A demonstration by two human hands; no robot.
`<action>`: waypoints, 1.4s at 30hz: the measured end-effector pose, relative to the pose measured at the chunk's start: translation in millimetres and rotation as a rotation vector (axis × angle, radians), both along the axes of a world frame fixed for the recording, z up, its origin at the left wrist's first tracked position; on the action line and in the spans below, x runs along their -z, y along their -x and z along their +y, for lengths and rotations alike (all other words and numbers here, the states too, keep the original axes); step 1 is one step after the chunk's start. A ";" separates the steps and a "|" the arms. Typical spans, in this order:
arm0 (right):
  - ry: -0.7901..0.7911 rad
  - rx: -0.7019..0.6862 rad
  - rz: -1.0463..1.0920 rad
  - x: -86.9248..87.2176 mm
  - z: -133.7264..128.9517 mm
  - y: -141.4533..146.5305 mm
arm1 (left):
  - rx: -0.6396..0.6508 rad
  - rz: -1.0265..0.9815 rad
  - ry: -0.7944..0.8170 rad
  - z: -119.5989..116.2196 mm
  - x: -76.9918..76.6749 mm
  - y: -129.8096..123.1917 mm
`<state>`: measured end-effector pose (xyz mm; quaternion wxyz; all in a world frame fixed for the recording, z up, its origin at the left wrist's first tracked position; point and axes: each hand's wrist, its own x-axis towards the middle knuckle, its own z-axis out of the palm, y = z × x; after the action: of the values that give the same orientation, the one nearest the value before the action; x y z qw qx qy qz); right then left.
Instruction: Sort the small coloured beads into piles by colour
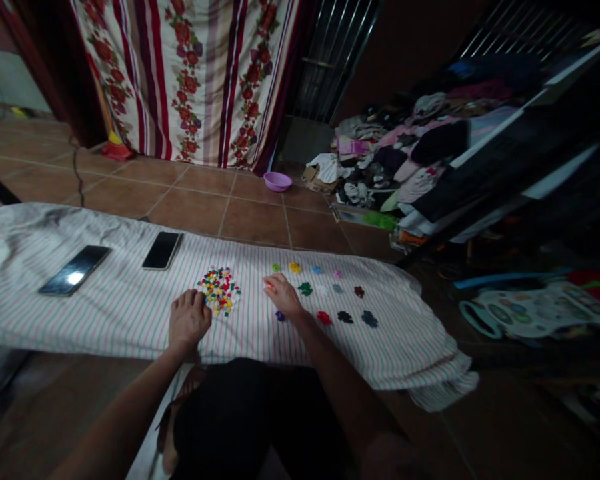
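Observation:
A mixed pile of small colourful pieces [221,289] lies on the striped cloth [130,300]. At its left edge rests my left hand [189,319], fingers curled in; whatever is under them is hidden. My right hand [283,295] pinches a small orange piece [269,286] at its fingertips, right of the pile. Around that hand sit little single-colour heaps: light green [277,267], yellow [295,267], dark green [305,289] and purple [280,315]. Farther right are red [323,318], black [345,317], dark grey-blue [369,319] and brown [359,291] heaps, among others.
Two phones, one larger [75,270] and one smaller [161,251], lie on the cloth at left. Beyond it, a purple basin [278,181] stands on the tiled floor before a floral curtain [190,80]. A heap of clothes [400,147] spreads at right.

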<state>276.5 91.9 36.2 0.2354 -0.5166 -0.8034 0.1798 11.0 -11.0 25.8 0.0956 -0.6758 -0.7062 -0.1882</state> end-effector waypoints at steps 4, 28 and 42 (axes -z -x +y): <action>0.006 -0.099 0.037 1.8 -11.1 24.1 | -0.004 -0.028 0.007 -0.3 -1.0 -0.2; 0.122 0.023 -0.217 -8.9 -28.6 108.0 | 0.002 -0.060 0.014 0.0 -3.1 -0.6; 0.042 0.126 -0.012 -1.2 -59.1 79.1 | -0.001 -0.021 -0.042 -6.4 -0.7 0.2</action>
<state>197.4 32.8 37.4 0.2304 -0.5720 -0.7668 0.1785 10.7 -17.3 26.4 0.1024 -0.6711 -0.7035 -0.2101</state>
